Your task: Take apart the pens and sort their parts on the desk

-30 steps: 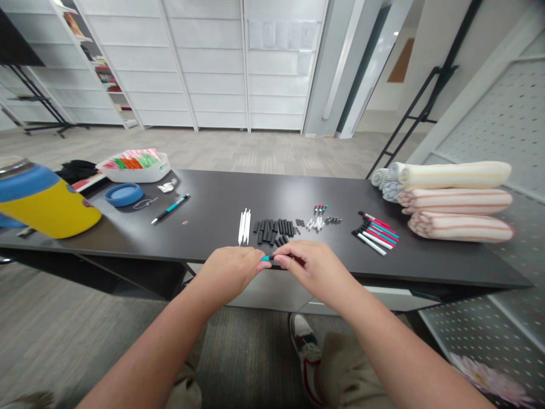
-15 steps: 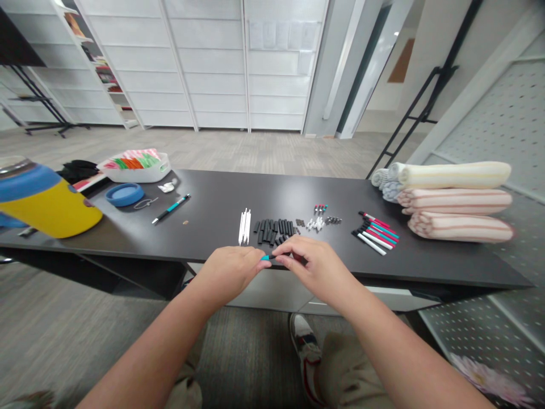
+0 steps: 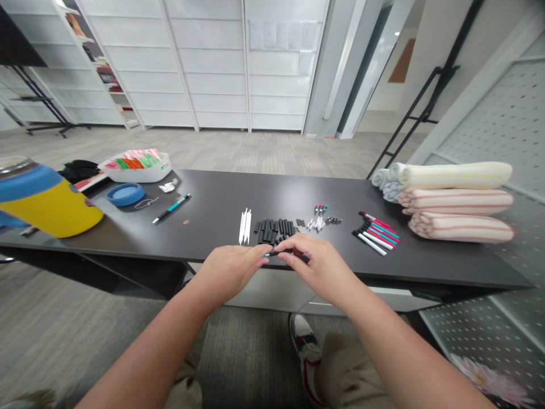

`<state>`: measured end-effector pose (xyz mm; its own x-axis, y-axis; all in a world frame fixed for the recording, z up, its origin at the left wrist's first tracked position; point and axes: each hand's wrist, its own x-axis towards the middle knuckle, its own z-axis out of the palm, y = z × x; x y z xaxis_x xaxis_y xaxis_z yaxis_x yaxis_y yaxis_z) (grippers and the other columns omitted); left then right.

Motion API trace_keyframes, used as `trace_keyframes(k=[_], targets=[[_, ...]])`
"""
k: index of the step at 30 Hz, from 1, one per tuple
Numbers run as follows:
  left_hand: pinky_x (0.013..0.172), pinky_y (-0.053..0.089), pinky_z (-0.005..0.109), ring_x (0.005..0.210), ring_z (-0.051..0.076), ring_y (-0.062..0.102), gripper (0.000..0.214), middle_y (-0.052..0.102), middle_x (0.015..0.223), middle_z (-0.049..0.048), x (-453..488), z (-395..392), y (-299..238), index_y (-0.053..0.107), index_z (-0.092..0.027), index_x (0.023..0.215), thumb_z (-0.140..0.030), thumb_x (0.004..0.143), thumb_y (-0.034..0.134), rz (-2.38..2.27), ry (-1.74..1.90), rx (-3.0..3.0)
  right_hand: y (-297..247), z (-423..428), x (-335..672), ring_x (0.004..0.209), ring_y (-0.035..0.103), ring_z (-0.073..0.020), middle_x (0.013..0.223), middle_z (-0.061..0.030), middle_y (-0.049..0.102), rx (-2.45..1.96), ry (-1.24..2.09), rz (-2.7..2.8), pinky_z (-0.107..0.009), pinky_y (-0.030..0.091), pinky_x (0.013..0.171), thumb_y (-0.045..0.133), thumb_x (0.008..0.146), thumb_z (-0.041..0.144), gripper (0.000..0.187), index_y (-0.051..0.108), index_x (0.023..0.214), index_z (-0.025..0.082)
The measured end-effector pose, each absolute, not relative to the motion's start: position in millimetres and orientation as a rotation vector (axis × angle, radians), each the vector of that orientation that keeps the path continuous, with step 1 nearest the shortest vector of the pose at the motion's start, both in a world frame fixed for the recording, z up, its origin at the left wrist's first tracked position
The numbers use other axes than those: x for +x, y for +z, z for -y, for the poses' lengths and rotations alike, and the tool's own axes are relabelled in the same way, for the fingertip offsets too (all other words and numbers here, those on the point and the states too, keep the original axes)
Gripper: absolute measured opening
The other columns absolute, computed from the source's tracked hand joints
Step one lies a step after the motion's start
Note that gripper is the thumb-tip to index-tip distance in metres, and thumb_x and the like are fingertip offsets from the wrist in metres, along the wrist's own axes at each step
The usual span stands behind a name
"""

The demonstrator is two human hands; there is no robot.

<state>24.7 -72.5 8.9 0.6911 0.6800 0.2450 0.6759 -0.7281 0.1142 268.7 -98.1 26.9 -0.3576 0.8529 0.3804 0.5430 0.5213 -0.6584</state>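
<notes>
My left hand point(image 3: 236, 271) pinches the teal end of a pen point(image 3: 272, 254) at the desk's front edge. On its black end, the fingertips of my right hand point(image 3: 317, 258) are closed. Most of the pen's length is hidden by my fingers. Just beyond my hands lie several black rubber grips point(image 3: 267, 230), some in a row and some in a loose pile. White refills point(image 3: 244, 226) are lined up left of them. To the right are small clear-white parts point(image 3: 315, 224), metal tips point(image 3: 334, 220) and small red-and-teal-ended pieces point(image 3: 321, 208).
Coloured pen barrels point(image 3: 376, 232) lie right, before rolled towels point(image 3: 460, 200). Leftward are a teal-and-black pen point(image 3: 171, 209), a blue lid point(image 3: 125, 195), a white basket point(image 3: 159, 169) of wrapped items and a yellow-and-blue flask point(image 3: 51, 201) near the dark desk's point(image 3: 213, 190) edge.
The fingertips of both hands have shifted slightly upward in view and closer together, with less teal and more black showing between them. Items on the desk stay put.
</notes>
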Motion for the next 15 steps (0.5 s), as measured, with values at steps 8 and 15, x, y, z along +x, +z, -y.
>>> trace_keyframes(k=[8, 15], targets=[[0.078, 0.048, 0.030, 0.093, 0.020, 0.072, 0.024, 0.075, 0.103, 0.0024, 21, 73, 17, 0.063, -0.023, 0.114, -0.029, 0.110, 0.040, -1.149, 0.499, 2.802, 28, 97, 275, 0.090, 0.068, -0.0174, 0.104, -0.0021, 0.075, -1.191, 0.551, 2.001, -0.029, 0.051, 0.080, 0.065, 0.100, 0.027, 0.014, 0.074, 0.110, 0.027], [0.071, 0.042, 0.030, 0.083, 0.020, 0.068, 0.023, 0.071, 0.091, 0.0006, 20, 73, 19, 0.062, -0.023, 0.102, -0.029, 0.108, 0.041, -1.208, 0.488, 2.778, 30, 95, 285, 0.084, 0.066, -0.0167, 0.099, -0.0007, 0.075, -1.269, 0.551, 1.938, -0.027, 0.049, 0.072, 0.065, 0.099, 0.031, 0.014, 0.075, 0.109, 0.028]])
